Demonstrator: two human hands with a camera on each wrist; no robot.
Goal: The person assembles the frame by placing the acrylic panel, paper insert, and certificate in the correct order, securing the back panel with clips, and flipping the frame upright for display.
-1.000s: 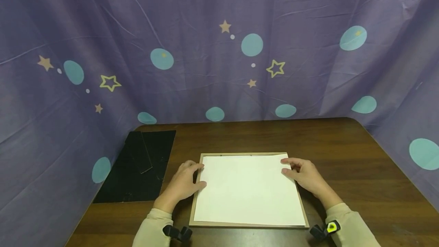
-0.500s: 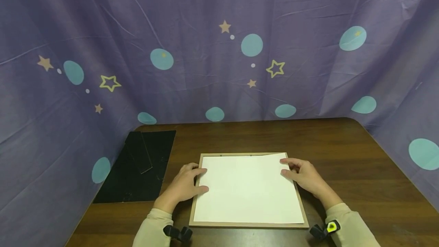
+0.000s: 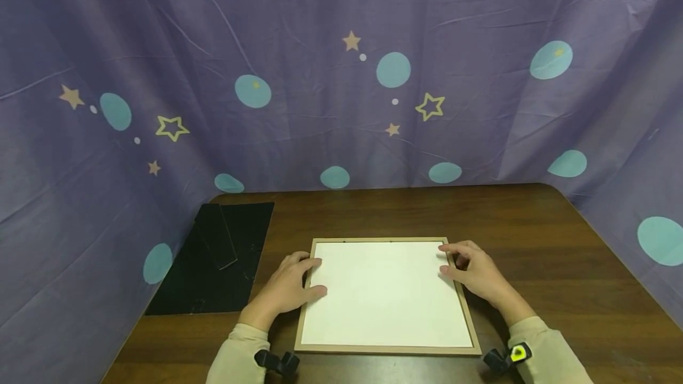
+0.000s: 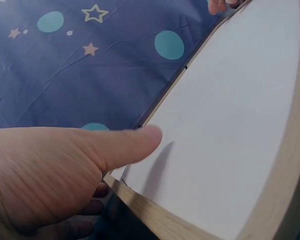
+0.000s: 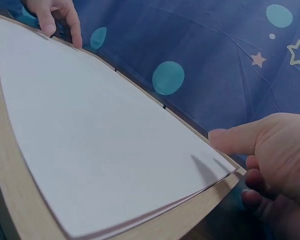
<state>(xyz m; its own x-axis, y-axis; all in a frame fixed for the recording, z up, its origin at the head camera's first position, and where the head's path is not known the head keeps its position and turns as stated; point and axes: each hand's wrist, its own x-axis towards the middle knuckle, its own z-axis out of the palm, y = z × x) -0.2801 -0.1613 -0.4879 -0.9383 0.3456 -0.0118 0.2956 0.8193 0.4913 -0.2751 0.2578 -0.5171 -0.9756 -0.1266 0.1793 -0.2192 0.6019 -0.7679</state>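
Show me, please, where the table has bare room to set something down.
The table is bare between the frame and the curtain, and more widely right of the right grip. Crowded: the left, with black panel and left grip.

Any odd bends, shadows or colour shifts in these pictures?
Left wrist view: the frame bows, a soft shadow lies on the paper by the left hand. Right wrist view: similar bowing, shadow near the right hand. Head view: the frame looks straight-edged, the curtain purple; both wrist views turn it bluer.
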